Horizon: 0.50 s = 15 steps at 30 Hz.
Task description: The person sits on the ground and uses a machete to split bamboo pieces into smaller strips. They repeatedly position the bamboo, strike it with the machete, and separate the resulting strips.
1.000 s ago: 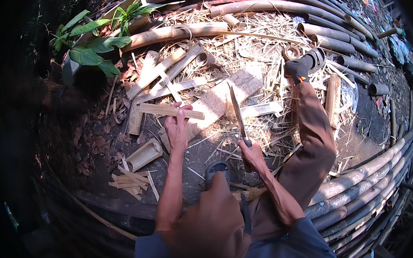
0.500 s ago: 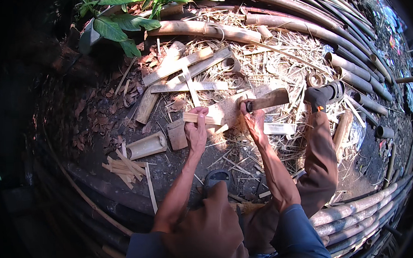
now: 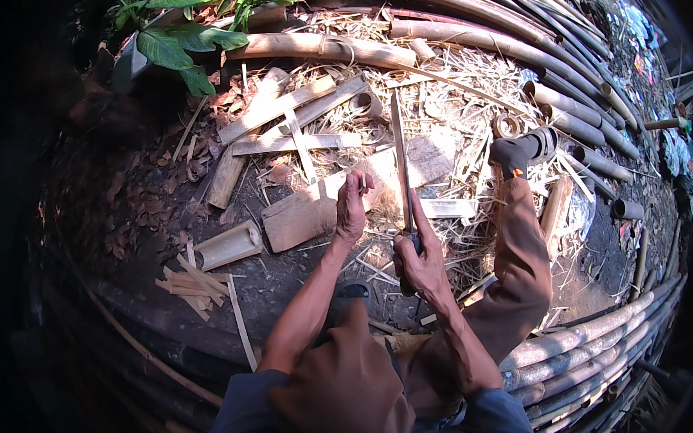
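Note:
My right hand is wrapped round the dark handle of a machete. Its blade points away from me with the thin edge side toward my view. To the left of the blade, my left hand is closed in a pinch on a bamboo strip, seen nearly end-on so that only a pale bit shows. Below both hands lies a flat wooden board on the ground, apart from the blade as far as I can tell.
Split bamboo pieces lie beyond the board, and a half-round bamboo section lies to its left. Near that is a small pile of cut strips. Shavings cover the ground. Bamboo poles are stacked far and right, others near right.
The machete has swung from pointing right to pointing away, and my right hand has come nearer to me. My left hand has moved right, turning the bamboo strip nearly end-on.

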Tool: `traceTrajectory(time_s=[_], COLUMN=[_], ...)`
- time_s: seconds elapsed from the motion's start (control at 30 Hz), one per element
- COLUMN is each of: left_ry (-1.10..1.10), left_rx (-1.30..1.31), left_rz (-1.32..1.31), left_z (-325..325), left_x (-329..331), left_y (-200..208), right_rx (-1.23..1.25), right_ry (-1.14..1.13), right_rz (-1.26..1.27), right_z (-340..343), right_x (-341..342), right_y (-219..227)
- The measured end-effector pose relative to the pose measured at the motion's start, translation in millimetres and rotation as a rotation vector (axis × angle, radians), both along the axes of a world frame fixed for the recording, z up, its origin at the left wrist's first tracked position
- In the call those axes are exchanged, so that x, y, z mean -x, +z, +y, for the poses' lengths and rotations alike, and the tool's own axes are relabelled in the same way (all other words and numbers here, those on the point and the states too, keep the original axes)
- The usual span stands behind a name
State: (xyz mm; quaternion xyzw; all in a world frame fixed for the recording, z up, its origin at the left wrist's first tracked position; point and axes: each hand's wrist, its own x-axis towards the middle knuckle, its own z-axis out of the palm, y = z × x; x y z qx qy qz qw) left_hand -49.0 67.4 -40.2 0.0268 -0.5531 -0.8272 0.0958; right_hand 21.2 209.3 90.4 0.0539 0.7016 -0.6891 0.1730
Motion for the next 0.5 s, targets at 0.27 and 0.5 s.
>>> traceTrajectory(time_s=[0.27,0.5], left_ry=[-0.052,-0.058], left_rx=[0.216,0.14], left_rz=[-0.041,-0.041], left_z=[11.2,22.0], left_x=[-13.3,-15.5], left_y=[9.7,13.9], right_rx=[0.156,0.244], right_ry=[-0.059,-0.053], right_rz=[-0.275,-0.347], right_z=[-6.2,-6.3], right_x=[5.6,8.5], right_y=[-9.5,-4.0])
